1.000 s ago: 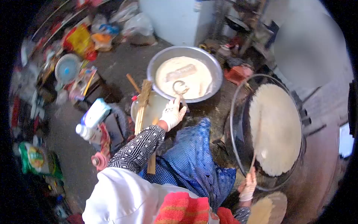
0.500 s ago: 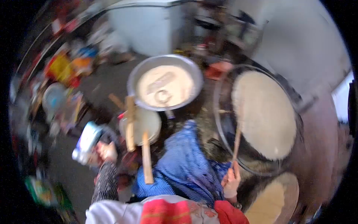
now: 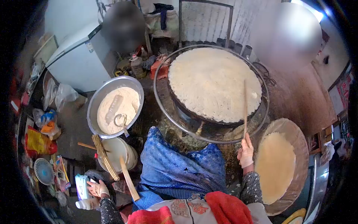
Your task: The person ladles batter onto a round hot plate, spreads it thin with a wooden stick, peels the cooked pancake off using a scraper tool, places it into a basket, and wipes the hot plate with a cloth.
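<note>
My right hand (image 3: 245,152) grips a long thin wooden stick (image 3: 245,108). The stick reaches over a large pale round flatbread (image 3: 212,82), which covers the round griddle (image 3: 197,115). At the lower left, my left hand (image 3: 98,189) has its fingers stretched out beside a blue-and-white pack (image 3: 82,185) and a white bottle (image 3: 87,204); its fingers seem to touch the pack. A wide metal bowl (image 3: 91,114) holds pale batter, with a ladle (image 3: 121,121) and a flat translucent scraper (image 3: 114,108) in it.
A metal ring (image 3: 209,141) surrounds the griddle. By my knees, a white bucket (image 3: 130,155) carries a bundle of stalks (image 3: 105,156) and a wooden paddle (image 3: 128,179). Another flatbread (image 3: 276,168) lies in a lined round tray (image 3: 301,149). A white chest freezer (image 3: 78,56) stands behind.
My view has swung right and up, bringing the griddle toward the middle. My right hand still holds the stick over the flatbread. My left hand stays by the pack.
</note>
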Demonstrator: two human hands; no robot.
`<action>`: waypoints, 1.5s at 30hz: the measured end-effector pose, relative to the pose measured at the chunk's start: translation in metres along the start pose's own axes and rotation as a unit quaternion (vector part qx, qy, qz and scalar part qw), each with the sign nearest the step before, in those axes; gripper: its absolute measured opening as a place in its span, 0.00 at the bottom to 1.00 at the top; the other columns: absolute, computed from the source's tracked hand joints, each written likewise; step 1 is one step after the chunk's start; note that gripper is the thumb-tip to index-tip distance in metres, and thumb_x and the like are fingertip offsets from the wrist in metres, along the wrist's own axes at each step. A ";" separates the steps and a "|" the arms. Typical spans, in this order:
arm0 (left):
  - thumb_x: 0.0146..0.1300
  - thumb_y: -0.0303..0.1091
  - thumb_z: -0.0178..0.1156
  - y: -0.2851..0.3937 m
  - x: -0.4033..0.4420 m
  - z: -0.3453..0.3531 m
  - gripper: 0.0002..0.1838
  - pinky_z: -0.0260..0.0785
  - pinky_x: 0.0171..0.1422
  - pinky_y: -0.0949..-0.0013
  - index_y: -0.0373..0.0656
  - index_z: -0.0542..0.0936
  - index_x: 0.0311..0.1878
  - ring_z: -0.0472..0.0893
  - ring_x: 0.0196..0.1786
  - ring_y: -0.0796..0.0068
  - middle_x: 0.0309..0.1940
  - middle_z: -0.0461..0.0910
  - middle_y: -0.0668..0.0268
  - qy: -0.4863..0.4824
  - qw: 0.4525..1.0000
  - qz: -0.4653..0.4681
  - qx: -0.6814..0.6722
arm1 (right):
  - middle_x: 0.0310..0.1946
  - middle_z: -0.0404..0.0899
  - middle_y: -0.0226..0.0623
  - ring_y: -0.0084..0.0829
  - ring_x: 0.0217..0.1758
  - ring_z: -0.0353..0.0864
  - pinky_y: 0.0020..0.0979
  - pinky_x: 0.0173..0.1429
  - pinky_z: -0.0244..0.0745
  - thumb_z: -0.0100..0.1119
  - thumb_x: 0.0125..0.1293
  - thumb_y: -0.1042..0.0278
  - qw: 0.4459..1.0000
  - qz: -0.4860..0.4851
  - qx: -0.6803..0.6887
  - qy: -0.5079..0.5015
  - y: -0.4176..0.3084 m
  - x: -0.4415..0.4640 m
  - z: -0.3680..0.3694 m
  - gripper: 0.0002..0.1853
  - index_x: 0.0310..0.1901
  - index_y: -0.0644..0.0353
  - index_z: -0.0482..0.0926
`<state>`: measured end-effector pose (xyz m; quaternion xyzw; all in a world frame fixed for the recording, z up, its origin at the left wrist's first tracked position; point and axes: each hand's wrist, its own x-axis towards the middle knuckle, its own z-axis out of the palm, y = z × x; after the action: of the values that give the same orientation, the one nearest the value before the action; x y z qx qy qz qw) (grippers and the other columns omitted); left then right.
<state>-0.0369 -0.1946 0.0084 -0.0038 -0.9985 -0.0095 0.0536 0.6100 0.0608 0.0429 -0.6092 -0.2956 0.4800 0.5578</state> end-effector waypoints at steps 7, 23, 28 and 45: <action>0.57 0.27 0.62 0.155 -0.121 -0.076 0.38 0.51 0.76 0.47 0.43 0.61 0.72 0.59 0.71 0.42 0.70 0.57 0.44 0.069 0.799 0.526 -0.283 | 0.66 0.72 0.38 0.29 0.60 0.77 0.26 0.61 0.73 0.56 0.69 0.71 0.951 -0.143 -0.187 -0.203 0.028 -0.018 0.082 0.24 0.67 0.53 0.72; 0.60 0.42 0.57 0.450 -0.226 0.028 0.15 0.47 0.76 0.57 0.53 0.88 0.44 0.74 0.63 0.66 0.48 0.84 0.67 0.141 0.489 0.839 0.194 | 0.28 0.75 0.19 0.14 0.18 0.66 0.22 0.22 0.64 0.55 0.73 0.61 0.988 0.072 -0.097 -0.100 0.001 -0.033 0.037 0.26 0.71 0.41 0.67; 0.57 0.49 0.62 0.380 -0.319 -0.034 0.12 0.70 0.37 0.60 0.56 0.88 0.35 0.85 0.37 0.70 0.32 0.87 0.72 0.005 0.501 0.844 0.192 | 0.20 0.67 0.17 0.12 0.15 0.60 0.20 0.19 0.58 0.55 0.73 0.63 0.948 0.155 0.022 -0.277 0.022 -0.077 0.108 0.27 0.72 0.45 0.65; 0.69 0.47 0.54 0.182 -0.325 -0.108 0.16 0.74 0.49 0.56 0.45 0.82 0.40 0.81 0.44 0.55 0.36 0.83 0.60 -0.349 0.369 0.850 -0.143 | 0.13 0.66 0.26 0.20 0.11 0.64 0.24 0.14 0.60 0.54 0.73 0.60 0.988 0.026 0.094 -0.120 -0.014 -0.083 0.083 0.30 0.74 0.45 0.60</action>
<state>0.2993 -0.0166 0.0848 -0.8608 -0.3821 -0.0996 -0.3211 0.5065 0.0217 0.0841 -0.4999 -0.2977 0.5895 0.5603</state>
